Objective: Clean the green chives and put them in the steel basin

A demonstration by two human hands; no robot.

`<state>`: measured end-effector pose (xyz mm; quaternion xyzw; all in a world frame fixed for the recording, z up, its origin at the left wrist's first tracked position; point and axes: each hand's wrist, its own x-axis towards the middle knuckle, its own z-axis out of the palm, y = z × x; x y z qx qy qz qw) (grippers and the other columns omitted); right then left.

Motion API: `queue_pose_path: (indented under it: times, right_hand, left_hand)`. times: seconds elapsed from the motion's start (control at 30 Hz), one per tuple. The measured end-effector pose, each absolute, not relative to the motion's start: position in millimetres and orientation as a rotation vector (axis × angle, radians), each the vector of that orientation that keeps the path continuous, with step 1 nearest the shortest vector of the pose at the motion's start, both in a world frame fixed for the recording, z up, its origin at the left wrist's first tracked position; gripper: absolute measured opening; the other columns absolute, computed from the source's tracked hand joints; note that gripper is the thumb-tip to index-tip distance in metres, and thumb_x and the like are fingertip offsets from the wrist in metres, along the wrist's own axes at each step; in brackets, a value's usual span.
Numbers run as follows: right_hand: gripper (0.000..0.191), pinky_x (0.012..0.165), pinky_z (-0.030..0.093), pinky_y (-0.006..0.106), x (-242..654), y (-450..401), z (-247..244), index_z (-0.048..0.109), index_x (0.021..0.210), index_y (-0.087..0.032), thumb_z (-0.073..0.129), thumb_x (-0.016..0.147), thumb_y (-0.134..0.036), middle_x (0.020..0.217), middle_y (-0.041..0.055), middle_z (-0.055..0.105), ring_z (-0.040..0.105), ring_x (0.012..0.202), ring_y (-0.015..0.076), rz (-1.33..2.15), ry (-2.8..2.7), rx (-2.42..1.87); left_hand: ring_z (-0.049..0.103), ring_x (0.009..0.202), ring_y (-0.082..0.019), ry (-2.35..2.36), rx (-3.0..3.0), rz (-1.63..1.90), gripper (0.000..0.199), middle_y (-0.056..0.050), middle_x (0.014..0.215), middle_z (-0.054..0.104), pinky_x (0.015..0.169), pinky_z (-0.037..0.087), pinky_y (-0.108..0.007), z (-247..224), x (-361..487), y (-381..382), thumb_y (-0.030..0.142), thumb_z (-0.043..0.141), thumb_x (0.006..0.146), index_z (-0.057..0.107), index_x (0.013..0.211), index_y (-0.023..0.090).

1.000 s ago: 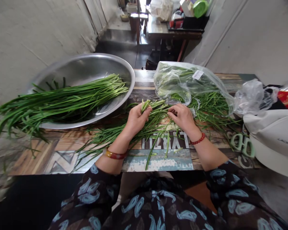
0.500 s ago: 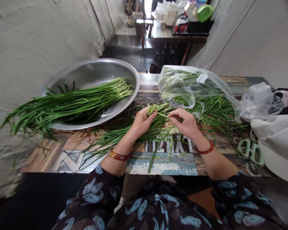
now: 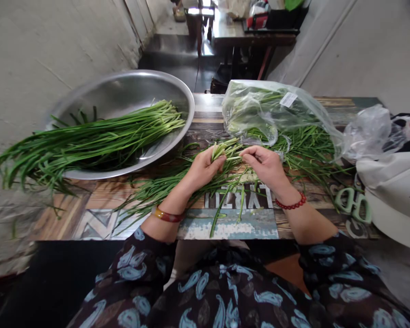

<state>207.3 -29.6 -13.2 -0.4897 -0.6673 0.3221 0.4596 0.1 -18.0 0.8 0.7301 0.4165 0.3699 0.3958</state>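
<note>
My left hand [image 3: 205, 167] is closed around a small bunch of garlic chives [image 3: 225, 148], with the pale stem ends sticking out past the thumb. Thumb and fingertips of my right hand [image 3: 264, 167] pinch the pale end of one chive stalk [image 3: 233, 158] that reaches across from the bunch. Under both hands, more loose chives [image 3: 157, 193] spread over the patterned table. Torn green bits [image 3: 241, 202] lie on the printed letters below my hands.
A steel basin [image 3: 181, 86] at the left holds a big pile of chives [image 3: 123, 132]. A clear plastic bag [image 3: 310, 111] of chives lies behind my right hand. Green-handled scissors [image 3: 353, 203], a white cap [image 3: 392, 191] and a crumpled bag [image 3: 371, 132] sit at the right.
The view has tilted down a little, so everything sits higher or lower by a small shift. My hands keep nearly the same pose, the right still pinching a stalk's end.
</note>
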Motion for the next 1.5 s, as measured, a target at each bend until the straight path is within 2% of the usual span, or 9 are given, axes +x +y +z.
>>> queue_pose_path:
  times: [0.17,0.27,0.47,0.63,0.87,1.07,1.17,1.27,1.5]
  right_hand:
    - [0.017,0.064,0.047,0.027,208.2,-29.2,-12.0,0.071,0.086,-0.019,0.059,0.088,-0.03,0.079,0.0023,0.072,0.062,0.07,0.0142,0.756,-1.675,-1.22]
    - [0.014,0.065,0.048,0.029,206.4,-30.5,-11.0,0.07,0.085,-0.021,0.06,0.088,-0.03,0.078,0.0021,0.071,0.061,0.069,0.0153,0.61,-1.771,-1.189]
    - [0.016,0.081,0.048,0.037,202.5,-31.7,-14.2,0.068,0.082,-0.024,0.058,0.092,-0.033,0.084,0.0056,0.07,0.062,0.083,0.0211,0.342,-2.014,-1.076]
    - [0.028,0.07,0.046,0.031,198.8,-31.2,-15.4,0.063,0.069,-0.022,0.055,0.093,-0.035,0.07,0.0023,0.064,0.058,0.069,0.0165,0.496,-1.85,-1.121]
    - [0.029,0.061,0.042,0.025,194.1,-27.1,-27.0,0.066,0.079,-0.018,0.058,0.09,-0.044,0.067,-0.0013,0.059,0.052,0.062,0.012,0.839,-1.504,-1.209]
    - [0.045,0.059,0.042,0.026,212.5,-17.9,-27.1,0.048,0.067,-0.022,0.044,0.096,-0.056,0.061,-0.0028,0.045,0.046,0.058,0.0122,0.741,-1.305,-1.175]
    - [0.043,0.064,0.044,0.028,217.6,-20.7,-19.5,0.054,0.068,-0.022,0.046,0.095,-0.054,0.065,-0.0006,0.053,0.051,0.064,0.0138,0.671,-1.474,-1.196]
    - [0.03,0.065,0.046,0.029,212.7,-26.4,-12.7,0.062,0.078,-0.022,0.056,0.09,-0.049,0.074,0.0012,0.064,0.056,0.068,0.0154,0.609,-1.678,-1.202]
    - [0.022,0.067,0.047,0.031,207.9,-28.1,-13.7,0.062,0.074,-0.023,0.058,0.09,-0.037,0.072,0.0014,0.066,0.059,0.067,0.0164,0.365,-1.765,-1.25]
  left_hand:
    - [0.047,0.066,-0.013,1.078,1.862,0.935,0.018,0.002,0.067,0.053,0.067,0.039,-0.025,2.2,0.7,-18.4,0.026,0.059,0.089,0.054,0.074,0.017]
    - [0.049,0.069,-0.014,1.094,1.852,0.939,0.019,0.001,0.071,0.055,0.069,0.04,-0.025,2.0,1.0,-18.2,0.028,0.06,0.089,0.056,0.074,0.017]
    - [0.049,0.072,-0.014,1.057,1.864,0.905,0.016,0.001,0.074,0.057,0.071,0.042,-0.025,2.6,3.6,-18.3,0.027,0.058,0.088,0.057,0.076,0.016]
    - [0.048,0.069,-0.014,1.045,1.853,0.904,0.021,0.001,0.07,0.054,0.071,0.041,-0.026,5.0,4.9,-19.2,0.029,0.057,0.088,0.054,0.071,0.017]
    - [0.042,0.067,-0.012,1.083,1.884,0.858,0.021,0.003,0.07,0.049,0.067,0.037,-0.025,5.1,6.0,-19.6,0.031,0.055,0.087,0.05,0.072,0.017]
    - [0.038,0.065,-0.012,1.149,1.927,0.893,0.026,0.003,0.066,0.042,0.063,0.032,-0.026,1.9,2.4,-17.5,0.029,0.054,0.088,0.043,0.067,0.019]
    - [0.038,0.064,-0.012,1.156,1.93,0.905,0.025,0.003,0.066,0.043,0.063,0.033,-0.026,1.8,1.7,-17.1,0.029,0.054,0.087,0.044,0.067,0.019]
    - [0.041,0.066,-0.012,1.167,1.912,0.926,0.023,0.003,0.067,0.047,0.064,0.035,-0.025,2.8,1.9,-17.8,0.029,0.055,0.087,0.046,0.069,0.018]
    - [0.045,0.066,-0.012,1.141,1.896,0.925,0.024,0.003,0.064,0.049,0.065,0.037,-0.024,3.9,3.0,-20.1,0.028,0.053,0.089,0.046,0.069,0.019]
